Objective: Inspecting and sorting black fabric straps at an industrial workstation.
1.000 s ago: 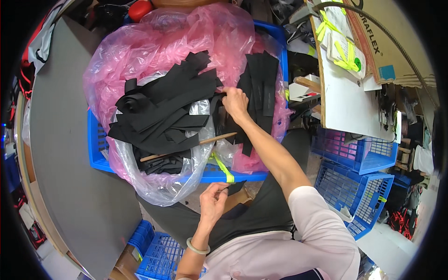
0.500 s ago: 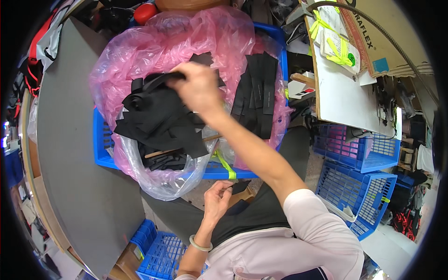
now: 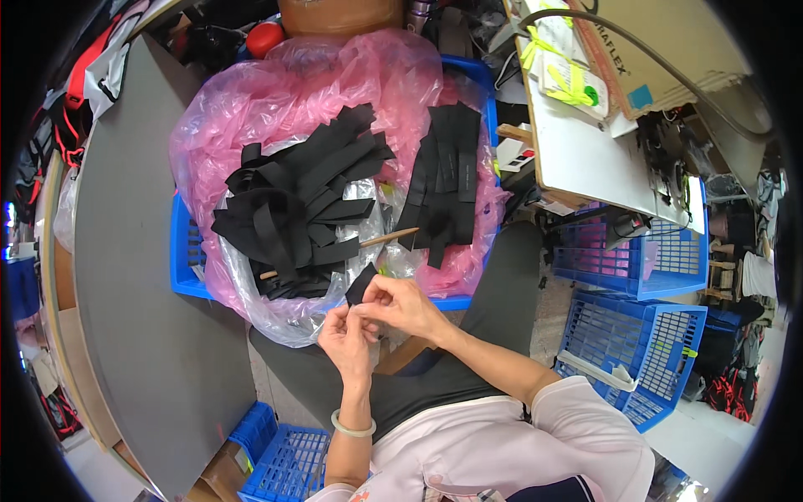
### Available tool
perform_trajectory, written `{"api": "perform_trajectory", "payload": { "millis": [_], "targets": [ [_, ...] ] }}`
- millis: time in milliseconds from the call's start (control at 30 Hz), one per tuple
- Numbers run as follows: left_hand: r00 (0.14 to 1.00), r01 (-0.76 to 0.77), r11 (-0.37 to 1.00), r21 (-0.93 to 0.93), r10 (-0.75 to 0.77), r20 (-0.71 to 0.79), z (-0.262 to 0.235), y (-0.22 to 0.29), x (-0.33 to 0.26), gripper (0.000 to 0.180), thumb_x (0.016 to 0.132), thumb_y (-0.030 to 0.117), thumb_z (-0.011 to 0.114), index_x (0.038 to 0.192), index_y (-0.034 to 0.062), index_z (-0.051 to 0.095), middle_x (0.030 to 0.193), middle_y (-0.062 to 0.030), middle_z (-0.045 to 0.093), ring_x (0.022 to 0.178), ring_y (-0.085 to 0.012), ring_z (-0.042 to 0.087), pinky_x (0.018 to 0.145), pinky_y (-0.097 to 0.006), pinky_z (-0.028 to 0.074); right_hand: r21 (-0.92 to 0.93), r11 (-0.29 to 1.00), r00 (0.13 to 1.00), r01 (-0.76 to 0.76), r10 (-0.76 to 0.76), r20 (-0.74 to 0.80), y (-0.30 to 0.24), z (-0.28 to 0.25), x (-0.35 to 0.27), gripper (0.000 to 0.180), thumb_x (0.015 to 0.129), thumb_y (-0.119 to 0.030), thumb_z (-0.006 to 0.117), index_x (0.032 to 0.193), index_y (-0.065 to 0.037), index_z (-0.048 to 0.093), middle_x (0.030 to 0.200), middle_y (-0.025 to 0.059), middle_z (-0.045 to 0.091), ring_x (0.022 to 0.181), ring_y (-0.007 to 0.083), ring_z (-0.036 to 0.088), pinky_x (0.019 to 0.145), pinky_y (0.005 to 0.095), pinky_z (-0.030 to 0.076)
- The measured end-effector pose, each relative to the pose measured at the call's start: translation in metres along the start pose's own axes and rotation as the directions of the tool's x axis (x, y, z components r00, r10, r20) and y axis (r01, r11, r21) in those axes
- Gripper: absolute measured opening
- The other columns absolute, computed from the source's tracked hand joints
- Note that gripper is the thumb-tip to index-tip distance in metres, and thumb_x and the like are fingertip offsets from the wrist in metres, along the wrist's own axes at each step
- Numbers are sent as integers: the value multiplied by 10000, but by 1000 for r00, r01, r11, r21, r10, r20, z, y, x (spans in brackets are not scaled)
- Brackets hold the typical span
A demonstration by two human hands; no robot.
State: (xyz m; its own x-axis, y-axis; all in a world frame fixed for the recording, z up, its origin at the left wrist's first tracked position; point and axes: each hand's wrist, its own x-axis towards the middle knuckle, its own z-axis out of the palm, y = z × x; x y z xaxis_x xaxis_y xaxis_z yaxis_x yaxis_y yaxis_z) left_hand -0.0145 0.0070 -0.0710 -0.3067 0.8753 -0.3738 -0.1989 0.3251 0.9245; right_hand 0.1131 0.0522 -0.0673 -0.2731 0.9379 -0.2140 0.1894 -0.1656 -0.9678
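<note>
Both hands meet just below the blue crate's (image 3: 186, 251) near edge. R hand (image 3: 407, 305) and L hand (image 3: 347, 339) pinch one short black strip (image 3: 361, 284) between fingertips; strip sticks up and left from the grip, long axis tilted toward the crate. Loose pile of black strips (image 3: 293, 209) lies just beyond, in clear and pink plastic bags (image 3: 251, 109); neater stack (image 3: 443, 184) to the right. Wooden stick (image 3: 393, 238) crosses between the two.

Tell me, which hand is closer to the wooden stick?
Right. The right hand sits just below the wooden stick; the left hand is lower, further from it.
</note>
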Motion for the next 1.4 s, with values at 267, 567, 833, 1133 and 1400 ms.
{"api": "perform_trajectory", "payload": {
  "millis": [267,567,833,1133,1400],
  "targets": [
    [976,-204,893,401,219,9,22,-9,-17,114,833,40,565,795,-63,597,624,-70,602,520,-118,571,478,-238,462,-374,874,902,311,-395,-172,4,-9,-24,185,679,-46,581,857,-6,551,751,153,611,676,332,616,582,404,494],
    [891,-427,739,522,244,384,41,-4,-23,233,830,146,544,808,-81,592,601,-191,592,506,-203,546,493,-377,424,-533,778,833,332,-507,-221,17,-22,-37,127,663,-85,578,765,-22,534,733,143,570,697,341,597,563,420,477],
    [752,-658,524,540,414,513,75,-20,-21,176,798,97,534,721,-58,568,574,-214,563,502,-355,555,486,-415,421,-588,808,940,42,-231,-250,7,-70,-67,103,657,-63,555,710,24,542,742,178,604,666,386,592,551,458,468],
    [722,-675,330,660,482,497,76,-7,-36,159,802,107,535,751,-26,604,658,-241,596,626,-411,588,567,-494,426,-283,950,782,136,-278,-557,40,-45,-70,76,715,-60,577,761,-4,598,656,107,555,610,256,567,572,386,444],
    [617,-787,465,406,583,529,60,12,-22,186,842,54,524,695,-56,554,557,-171,570,513,-282,585,472,-386,426,960,211,935,-182,338,103,-7,-36,-75,128,811,-102,605,687,-85,582,567,-35,463,461,71,411,422,237,295]
  ]
}}
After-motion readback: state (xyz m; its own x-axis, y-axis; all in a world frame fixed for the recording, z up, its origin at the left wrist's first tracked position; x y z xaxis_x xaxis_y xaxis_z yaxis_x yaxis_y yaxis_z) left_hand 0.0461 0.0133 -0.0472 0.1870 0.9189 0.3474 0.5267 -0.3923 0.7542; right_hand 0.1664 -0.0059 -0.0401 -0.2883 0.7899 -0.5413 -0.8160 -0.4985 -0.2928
